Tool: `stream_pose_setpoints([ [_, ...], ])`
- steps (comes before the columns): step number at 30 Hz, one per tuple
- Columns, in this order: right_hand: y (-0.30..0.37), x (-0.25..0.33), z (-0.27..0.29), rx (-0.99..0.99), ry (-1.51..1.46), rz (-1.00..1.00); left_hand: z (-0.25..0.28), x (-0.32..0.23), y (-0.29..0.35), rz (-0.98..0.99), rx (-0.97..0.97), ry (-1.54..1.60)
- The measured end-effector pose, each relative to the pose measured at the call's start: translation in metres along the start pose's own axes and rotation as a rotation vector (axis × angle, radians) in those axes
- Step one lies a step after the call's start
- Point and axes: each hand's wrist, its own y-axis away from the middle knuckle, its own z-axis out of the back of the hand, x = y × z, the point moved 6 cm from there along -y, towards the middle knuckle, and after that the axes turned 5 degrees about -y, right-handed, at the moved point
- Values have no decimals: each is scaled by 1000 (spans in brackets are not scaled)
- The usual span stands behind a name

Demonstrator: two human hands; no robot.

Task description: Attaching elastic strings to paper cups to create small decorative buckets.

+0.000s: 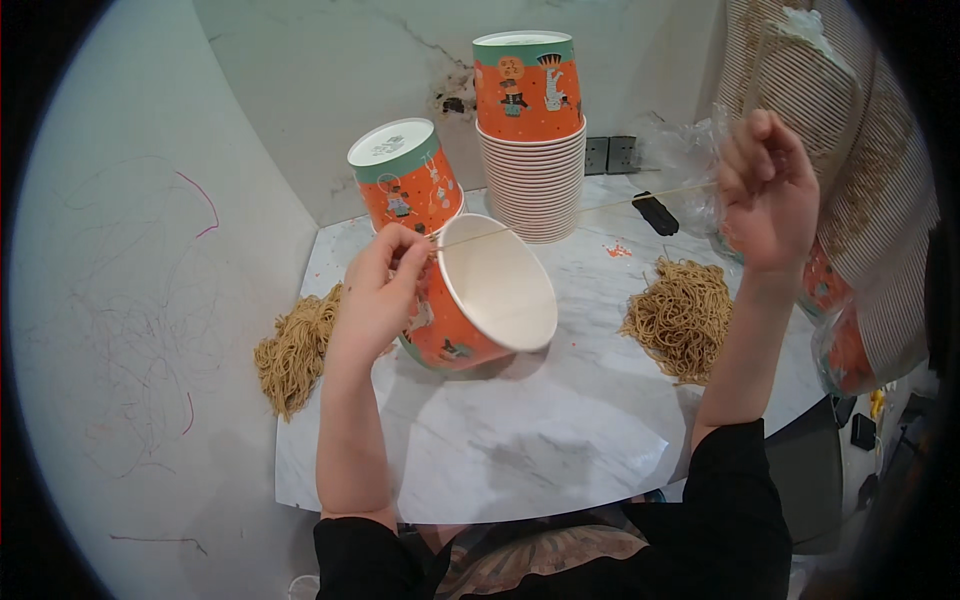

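A tan string (640, 199) is stretched across from one hand to the other. My left hand (382, 285) pinches its left end at the rim of an orange and green paper bucket (490, 295). This bucket lies tilted on the table, its white mouth turned toward the right. My right hand (768, 195) is raised to the right, fingers curled closed around the other end of the string. Beside my left wrist lies a heap of tan strings (300, 350), partly hidden by the hand. A second heap of strings (683, 320) lies next to my right forearm.
Behind stand a tall stack of upside-down buckets (532, 180) and a shorter stack (408, 180). A black object (655, 213) lies near clear plastic wrapping (685, 150). A wall (150, 280) borders the marble-patterned table (480, 440) on the left; bagged bucket stacks (800, 110) stand at right.
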Motion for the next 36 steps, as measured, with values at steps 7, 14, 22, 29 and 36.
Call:
stream_pose_setpoints([
  [7, 1, -54, -28, -22, 486, -175, 36, 24, -12, 57, -105, -122],
  [14, 0, -67, -32, -68, 460, -161, 52, 43, -6, 204, 212, -423],
  [22, 15, -97, -49, 163, 766, -446, 34, -13, 21, -30, -19, -814],
  [29, 32, -124, -62, 292, 801, -521, -32, -77, 52, -412, 185, 64],
  [36, 36, -122, -73, 329, 855, -525, -19, -73, 53, -300, 113, 130],
])
